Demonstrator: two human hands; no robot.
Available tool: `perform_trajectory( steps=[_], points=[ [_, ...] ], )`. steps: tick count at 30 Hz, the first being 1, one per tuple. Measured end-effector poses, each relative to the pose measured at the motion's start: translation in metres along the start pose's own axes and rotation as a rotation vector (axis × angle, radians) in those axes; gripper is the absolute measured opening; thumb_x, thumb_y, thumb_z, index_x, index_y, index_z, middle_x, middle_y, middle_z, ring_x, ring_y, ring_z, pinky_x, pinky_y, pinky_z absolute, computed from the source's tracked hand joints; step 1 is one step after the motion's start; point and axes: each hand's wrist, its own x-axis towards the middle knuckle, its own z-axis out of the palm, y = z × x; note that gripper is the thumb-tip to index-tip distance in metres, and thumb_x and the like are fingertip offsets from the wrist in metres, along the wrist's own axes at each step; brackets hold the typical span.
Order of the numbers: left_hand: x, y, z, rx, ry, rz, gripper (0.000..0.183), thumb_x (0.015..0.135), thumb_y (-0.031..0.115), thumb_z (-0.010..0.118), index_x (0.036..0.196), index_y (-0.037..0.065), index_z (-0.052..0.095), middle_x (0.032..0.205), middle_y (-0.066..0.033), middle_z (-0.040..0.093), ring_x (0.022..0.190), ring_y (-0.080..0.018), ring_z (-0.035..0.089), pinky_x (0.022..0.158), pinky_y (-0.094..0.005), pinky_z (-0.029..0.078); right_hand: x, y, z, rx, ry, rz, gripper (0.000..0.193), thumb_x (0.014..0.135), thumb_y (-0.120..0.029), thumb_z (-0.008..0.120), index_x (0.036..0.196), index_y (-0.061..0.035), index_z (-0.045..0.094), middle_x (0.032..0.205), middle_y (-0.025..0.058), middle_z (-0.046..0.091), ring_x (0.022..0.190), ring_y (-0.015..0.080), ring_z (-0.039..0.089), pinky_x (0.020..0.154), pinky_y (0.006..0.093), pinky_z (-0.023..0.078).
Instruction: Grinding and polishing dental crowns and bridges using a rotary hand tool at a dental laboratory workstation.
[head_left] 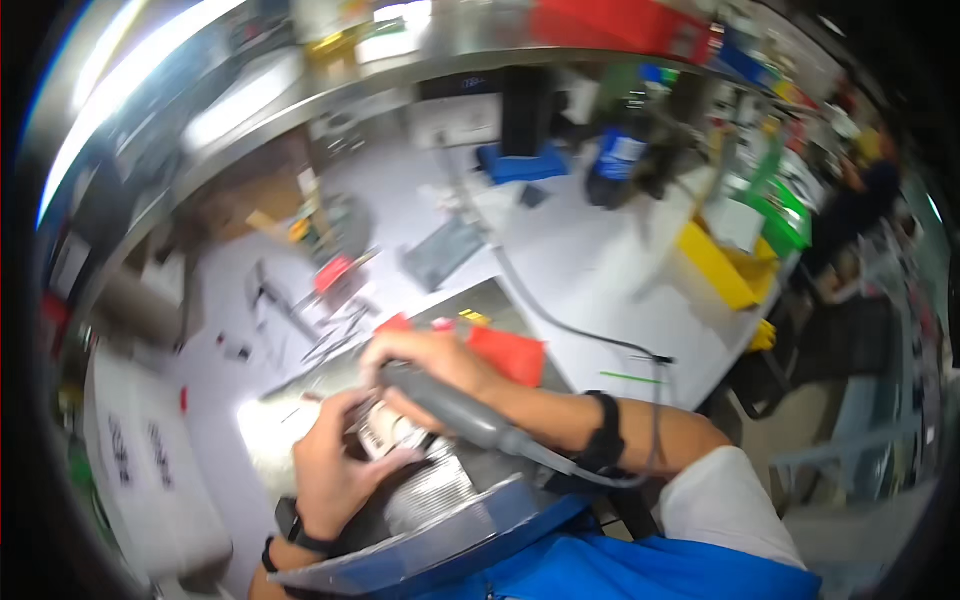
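My right hand [432, 362] is closed round a grey corded handpiece [455, 408], whose cable runs back along my forearm. The working tip of the handpiece is hidden by my fingers. Below it, my left hand [335, 462] grips a small round, pale metallic piece [376, 428] between thumb and fingers. Both hands meet over a grey metal plate [490, 303] on the white bench. A ribbed silvery item [432, 497] lies just under the round piece. Beside my right wrist is a flat red sheet [512, 356]. Motion blurs the fine detail.
Tweezers and other slim tools [340, 330] lie on the left, near a red-topped item [335, 272]. A dark bottle [612, 165] and a yellow bin [725, 265] stand farther right. A metal shelf [450, 70] spans the back; a white box [150, 465] is at left.
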Motion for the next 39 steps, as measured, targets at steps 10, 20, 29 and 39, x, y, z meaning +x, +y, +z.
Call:
perform_trajectory(
  steps=[10, 20, 29, 39],
  points=[
    [0.012, 0.0, -0.026, 0.181, 0.041, 0.082, 0.07, 0.071, 0.039, 0.091, 0.125, 0.007, 0.06, 0.105, -0.0132, 0.071, 0.086, -0.0293, 0.074, 0.073, -0.0341, 0.058, 0.022, -0.016, 0.005, 0.133, 0.071, 0.174, 0.016, 0.089, 0.002, 0.07, 0.1, -0.0046, 0.06, 0.092, 0.0026, 0.062, 0.085, 0.008, 0.058, 0.077, 0.0248, 0.048],
    [0.037, 0.009, -0.04, 0.091, -0.051, -0.039, 0.027, 0.09, 0.008, 0.072, 0.115, 0.0, 0.069, 0.103, -0.0129, 0.076, 0.097, -0.021, 0.074, 0.087, -0.0308, 0.056, 0.014, -0.015, -0.001, 0.097, 0.237, 0.197, 0.014, 0.092, 0.001, 0.065, 0.105, -0.0024, 0.062, 0.098, 0.0052, 0.066, 0.09, 0.0098, 0.062, 0.082, 0.0262, 0.05],
    [0.04, 0.007, -0.042, -0.424, 0.15, -0.129, 0.019, 0.097, 0.009, 0.065, 0.112, -0.003, 0.066, 0.096, -0.0111, 0.073, 0.087, -0.0132, 0.067, 0.072, -0.0257, 0.053, 0.011, -0.036, -0.003, 0.115, 0.274, 0.231, 0.015, 0.093, -0.002, 0.066, 0.107, -0.002, 0.067, 0.1, 0.0072, 0.067, 0.092, 0.0107, 0.062, 0.083, 0.0264, 0.05],
    [0.009, -0.012, -0.035, -1.432, -0.121, -0.346, 0.034, 0.108, 0.019, 0.049, 0.122, -0.009, 0.06, 0.105, -0.0266, 0.072, 0.077, -0.0244, 0.074, 0.053, -0.0238, 0.059, 0.006, -0.062, -0.001, 0.179, 0.022, 0.002, 0.027, 0.091, -0.012, 0.064, 0.113, -0.005, 0.051, 0.097, 0.0143, 0.059, 0.093, 0.025, 0.062, 0.097, 0.0486, 0.05]
  ],
)
